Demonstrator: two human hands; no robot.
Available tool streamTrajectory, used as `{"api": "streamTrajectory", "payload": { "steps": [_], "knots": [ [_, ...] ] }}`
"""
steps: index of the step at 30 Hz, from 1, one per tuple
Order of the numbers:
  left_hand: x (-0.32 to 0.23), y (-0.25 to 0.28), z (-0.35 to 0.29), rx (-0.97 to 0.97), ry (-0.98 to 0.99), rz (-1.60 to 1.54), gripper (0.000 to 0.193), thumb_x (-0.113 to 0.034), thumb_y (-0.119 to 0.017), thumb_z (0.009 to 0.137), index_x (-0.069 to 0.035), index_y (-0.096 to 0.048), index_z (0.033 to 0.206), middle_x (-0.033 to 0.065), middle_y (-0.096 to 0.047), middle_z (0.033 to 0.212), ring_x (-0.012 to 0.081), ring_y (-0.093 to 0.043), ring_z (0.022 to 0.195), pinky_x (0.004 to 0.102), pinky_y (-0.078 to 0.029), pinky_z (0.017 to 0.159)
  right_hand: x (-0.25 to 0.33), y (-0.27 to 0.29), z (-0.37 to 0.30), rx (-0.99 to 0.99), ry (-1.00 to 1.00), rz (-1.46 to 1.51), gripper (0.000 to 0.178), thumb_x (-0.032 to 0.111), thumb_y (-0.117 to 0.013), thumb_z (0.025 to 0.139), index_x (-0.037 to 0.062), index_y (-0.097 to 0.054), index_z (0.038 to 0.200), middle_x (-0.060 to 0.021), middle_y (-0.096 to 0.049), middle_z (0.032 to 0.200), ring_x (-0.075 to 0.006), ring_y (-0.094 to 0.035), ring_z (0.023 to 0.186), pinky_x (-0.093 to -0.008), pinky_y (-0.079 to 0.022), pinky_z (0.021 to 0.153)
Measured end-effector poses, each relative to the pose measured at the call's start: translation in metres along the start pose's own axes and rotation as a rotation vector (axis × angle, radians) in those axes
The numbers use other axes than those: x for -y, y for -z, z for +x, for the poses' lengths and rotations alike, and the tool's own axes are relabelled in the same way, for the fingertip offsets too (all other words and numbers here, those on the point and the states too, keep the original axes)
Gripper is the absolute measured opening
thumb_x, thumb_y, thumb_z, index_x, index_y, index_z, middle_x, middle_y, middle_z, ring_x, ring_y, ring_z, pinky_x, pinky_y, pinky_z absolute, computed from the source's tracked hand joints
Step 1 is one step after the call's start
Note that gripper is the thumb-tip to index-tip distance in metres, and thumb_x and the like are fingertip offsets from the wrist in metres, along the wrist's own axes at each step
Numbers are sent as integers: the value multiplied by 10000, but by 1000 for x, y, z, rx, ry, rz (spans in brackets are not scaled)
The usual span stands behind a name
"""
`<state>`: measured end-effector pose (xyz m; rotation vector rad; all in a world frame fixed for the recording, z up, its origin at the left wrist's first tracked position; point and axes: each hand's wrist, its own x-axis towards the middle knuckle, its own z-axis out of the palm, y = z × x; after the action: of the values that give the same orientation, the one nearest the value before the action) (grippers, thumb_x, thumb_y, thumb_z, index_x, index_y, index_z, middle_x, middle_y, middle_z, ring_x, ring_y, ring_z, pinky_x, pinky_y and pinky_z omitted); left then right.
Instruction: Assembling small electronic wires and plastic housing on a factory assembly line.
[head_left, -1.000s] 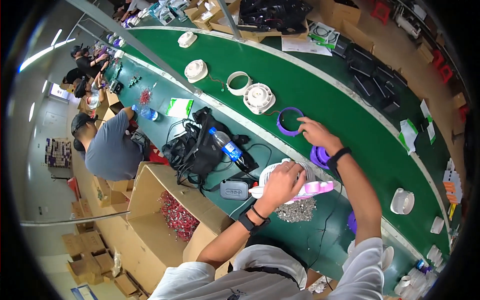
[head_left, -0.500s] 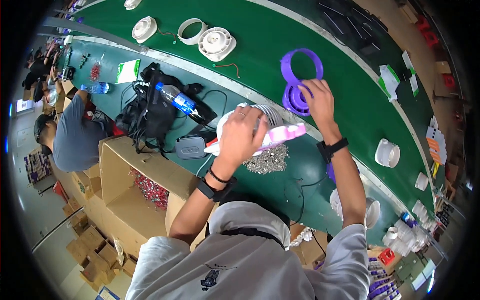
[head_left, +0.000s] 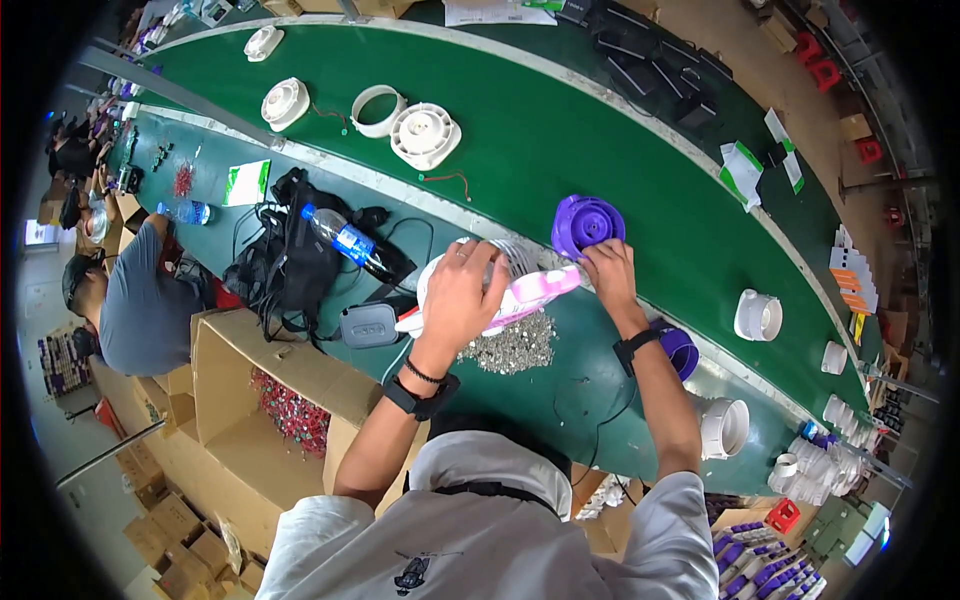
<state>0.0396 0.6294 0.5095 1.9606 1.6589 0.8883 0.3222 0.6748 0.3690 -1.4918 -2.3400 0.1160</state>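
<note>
My left hand [head_left: 463, 300] is closed round a white-and-pink plastic piece [head_left: 543, 287] above the near bench; its full shape is hidden by the hand. Behind the fingers shows the ribbed side of a white round part [head_left: 518, 256]. On the green belt sits a purple round fan housing [head_left: 588, 226], with a wall around its centre hub. The fingers of my right hand [head_left: 612, 272] grip its near edge. A pile of small metal parts [head_left: 508, 346] lies on the bench below my left hand.
White fan housings [head_left: 426, 136] and a white ring [head_left: 378, 110] rest on the belt. Left of my hands are a bottle [head_left: 352, 243], a black bag [head_left: 298, 260] and a grey box [head_left: 369, 326]. An open carton [head_left: 230, 400] holds red parts. Another person [head_left: 150, 310] sits at far left.
The purple ring that stood beyond the purple housing now appears seated on it. My right hand has come down to the housing's near edge. My left hand keeps its hold.
</note>
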Motion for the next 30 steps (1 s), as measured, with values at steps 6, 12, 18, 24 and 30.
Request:
{"api": "streamTrajectory", "payload": {
  "steps": [6,12,18,24,30],
  "knots": [
    [1,1,0,-9,-16,-3,153,-143,-587,926,-1,-645,927,165,-649,876,397,-590,835,485,-487,735,-8,6,2,168,-78,12,126,211,-679,904,89,-670,931,-142,-715,836,-339,-670,852,-436,-482,868],
    [1,1,2,-9,-4,0,150,-147,-591,928,-7,-643,923,162,-648,867,388,-594,835,478,-487,736,-9,19,-1,310,-124,16,139,214,-655,926,78,-658,956,-169,-721,866,-373,-678,850,-467,-491,857],
    [-1,3,3,5,-10,-15,155,-150,-586,936,-5,-628,901,168,-634,845,393,-582,818,476,-478,733,-22,14,-8,312,-118,27,131,199,-637,936,72,-648,967,-180,-715,888,-378,-675,866,-478,-487,842],
    [-1,3,2,14,-15,-11,150,-144,-578,937,-4,-630,915,175,-625,842,402,-584,829,481,-476,737,-25,24,-13,367,-164,45,155,211,-616,963,61,-624,1003,-215,-703,914,-447,-643,890,-524,-482,852],
    [-2,2,1,23,-21,-8,148,-135,-579,933,1,-636,929,183,-642,871,409,-587,840,485,-479,750,-31,19,-24,393,-265,66,158,194,-605,964,53,-649,1022,-240,-698,920,-460,-646,911,-530,-479,902]
  ]
}}
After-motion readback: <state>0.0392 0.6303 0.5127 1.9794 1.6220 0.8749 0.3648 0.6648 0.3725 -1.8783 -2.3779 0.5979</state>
